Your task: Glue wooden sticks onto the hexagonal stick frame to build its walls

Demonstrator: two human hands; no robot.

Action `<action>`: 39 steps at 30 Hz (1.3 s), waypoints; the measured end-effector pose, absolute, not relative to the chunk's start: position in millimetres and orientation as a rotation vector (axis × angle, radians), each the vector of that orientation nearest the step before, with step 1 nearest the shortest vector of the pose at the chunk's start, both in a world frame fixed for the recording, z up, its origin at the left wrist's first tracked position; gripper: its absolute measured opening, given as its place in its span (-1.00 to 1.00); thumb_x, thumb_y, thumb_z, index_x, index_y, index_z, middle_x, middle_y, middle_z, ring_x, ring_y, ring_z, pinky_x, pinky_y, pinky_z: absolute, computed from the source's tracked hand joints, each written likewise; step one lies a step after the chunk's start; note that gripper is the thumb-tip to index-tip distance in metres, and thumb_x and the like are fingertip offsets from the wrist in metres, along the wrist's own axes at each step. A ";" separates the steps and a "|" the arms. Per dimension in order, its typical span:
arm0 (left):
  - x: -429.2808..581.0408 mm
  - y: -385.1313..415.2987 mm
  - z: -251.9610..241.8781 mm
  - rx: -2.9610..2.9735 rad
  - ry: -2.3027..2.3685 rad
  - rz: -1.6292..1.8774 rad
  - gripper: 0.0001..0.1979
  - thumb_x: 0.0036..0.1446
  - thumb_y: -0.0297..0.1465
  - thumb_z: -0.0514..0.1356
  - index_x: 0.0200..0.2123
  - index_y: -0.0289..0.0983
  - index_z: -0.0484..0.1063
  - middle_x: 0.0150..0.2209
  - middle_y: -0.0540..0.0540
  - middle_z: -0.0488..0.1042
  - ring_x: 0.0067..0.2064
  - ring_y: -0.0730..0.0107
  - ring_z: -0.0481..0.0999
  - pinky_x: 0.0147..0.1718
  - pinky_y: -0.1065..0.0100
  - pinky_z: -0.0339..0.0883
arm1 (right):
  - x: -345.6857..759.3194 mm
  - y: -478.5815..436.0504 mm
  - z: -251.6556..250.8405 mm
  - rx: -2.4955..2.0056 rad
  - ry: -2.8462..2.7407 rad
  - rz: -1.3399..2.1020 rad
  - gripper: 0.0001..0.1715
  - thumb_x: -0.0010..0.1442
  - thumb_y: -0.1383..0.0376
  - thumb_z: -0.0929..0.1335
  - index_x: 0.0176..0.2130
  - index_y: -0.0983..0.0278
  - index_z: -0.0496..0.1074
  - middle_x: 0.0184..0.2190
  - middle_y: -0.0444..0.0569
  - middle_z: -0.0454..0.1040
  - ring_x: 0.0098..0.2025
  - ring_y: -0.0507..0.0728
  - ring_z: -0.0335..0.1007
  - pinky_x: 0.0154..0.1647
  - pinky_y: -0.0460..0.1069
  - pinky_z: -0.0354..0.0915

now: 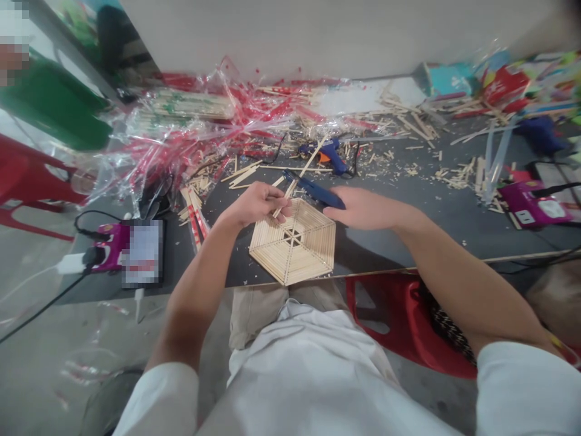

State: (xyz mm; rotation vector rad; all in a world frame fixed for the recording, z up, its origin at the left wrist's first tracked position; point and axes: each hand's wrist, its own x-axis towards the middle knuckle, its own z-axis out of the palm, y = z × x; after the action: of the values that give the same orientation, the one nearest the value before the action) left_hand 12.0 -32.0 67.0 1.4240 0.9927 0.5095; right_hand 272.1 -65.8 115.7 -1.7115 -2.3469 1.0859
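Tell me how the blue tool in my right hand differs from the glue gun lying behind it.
The blue tool is gripped in your right hand, while the glue gun lies on the table. The blue tool looks long and narrow; the glue gun is bent like a pistol. The glue gun has an orange part, whereas the blue tool shows none. Both are mainly blue.

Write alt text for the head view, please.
A person's left hand holds a wooden stick, the right hand a blue tool, near a six-sided wooden panel on a table. A glue gun and plastic wrappers lie behind.
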 end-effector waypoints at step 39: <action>3.8 -41.7 97.0 1.418 1.058 0.198 -0.82 0.23 -0.35 0.31 -0.38 -0.32 0.47 -0.31 -0.19 0.71 -0.37 0.36 0.70 -0.38 0.40 0.57 | 262.3 -49.2 76.2 -1.683 -2.780 0.398 -0.31 0.52 -0.04 0.05 -0.18 0.34 0.51 -0.19 0.24 0.64 -0.16 0.30 0.55 -0.32 0.06 0.06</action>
State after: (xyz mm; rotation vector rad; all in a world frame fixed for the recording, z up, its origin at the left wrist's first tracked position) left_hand 3.8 -41.7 97.0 1.4181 1.0577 0.1981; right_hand 262.3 -49.2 76.2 -1.6830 -2.7801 0.3980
